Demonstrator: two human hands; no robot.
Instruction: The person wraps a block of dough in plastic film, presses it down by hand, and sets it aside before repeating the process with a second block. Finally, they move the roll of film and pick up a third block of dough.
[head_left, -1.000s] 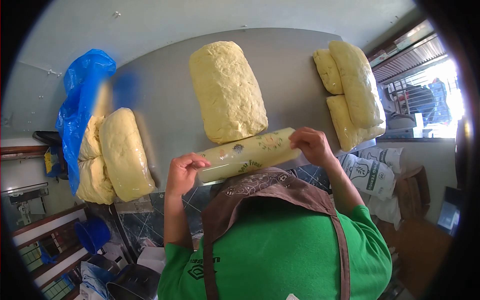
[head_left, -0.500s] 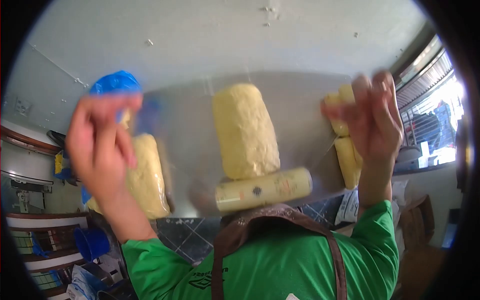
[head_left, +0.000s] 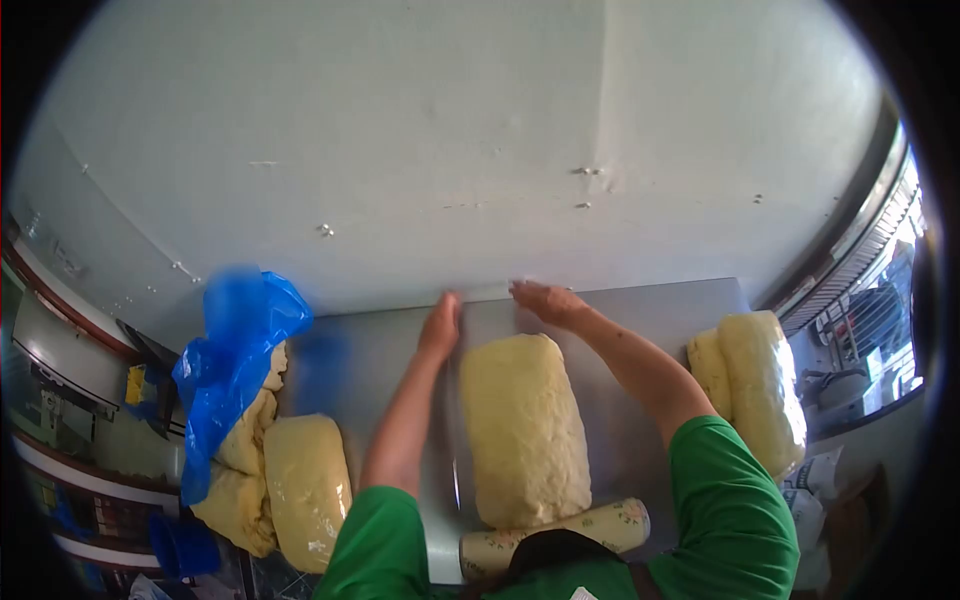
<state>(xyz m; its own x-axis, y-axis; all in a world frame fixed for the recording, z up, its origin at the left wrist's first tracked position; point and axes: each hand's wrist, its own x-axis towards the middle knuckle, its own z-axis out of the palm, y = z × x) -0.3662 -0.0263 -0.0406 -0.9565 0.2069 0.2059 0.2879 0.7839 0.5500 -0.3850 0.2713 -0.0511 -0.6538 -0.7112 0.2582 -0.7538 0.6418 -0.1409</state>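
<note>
A large block of pale yellow dough (head_left: 525,430) lies mid-table, its near end against a patterned roll (head_left: 620,525). My left hand (head_left: 442,322) is closed beyond the block's far left corner, slightly blurred. Just past its far end, my right hand (head_left: 548,300) has its fingers pressed together, pointing left. What they pinch is too thin to make out. A thin bright line runs down the block's left side from near my left hand, like the edge of clear film. Part of the roll is hidden by my head.
Wrapped dough (head_left: 307,490) and more dough under a blue plastic bag (head_left: 235,370) are at the left. Two wrapped blocks (head_left: 762,390) lie at the right. The metal table (head_left: 620,330) meets a grey wall (head_left: 420,130). A blue bucket (head_left: 187,545) stands lower left.
Both hands have moved inward from the sides, lowering to the table's far edge beyond the central dough block. The view has shifted, showing more wall.
</note>
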